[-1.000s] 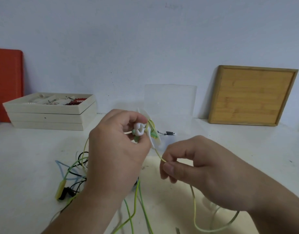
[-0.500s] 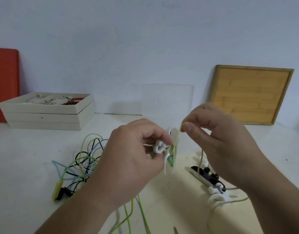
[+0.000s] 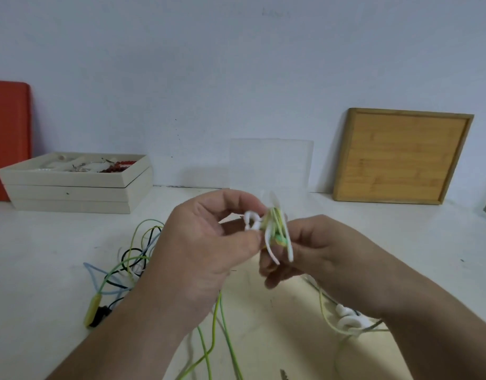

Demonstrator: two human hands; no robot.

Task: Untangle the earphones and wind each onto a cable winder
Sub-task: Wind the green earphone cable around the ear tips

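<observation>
The left hand (image 3: 200,250) pinches the white cable winder (image 3: 274,231), wrapped in green earphone cord (image 3: 277,219), while the right hand (image 3: 324,250) just beside it curls around its far side.

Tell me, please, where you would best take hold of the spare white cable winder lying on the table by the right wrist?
I would pinch the white cable winder across its curled body, coming from above and from the front. It lies flat on the table, the right hand and wrist cover its far side, and green cable loops close around it.
</observation>
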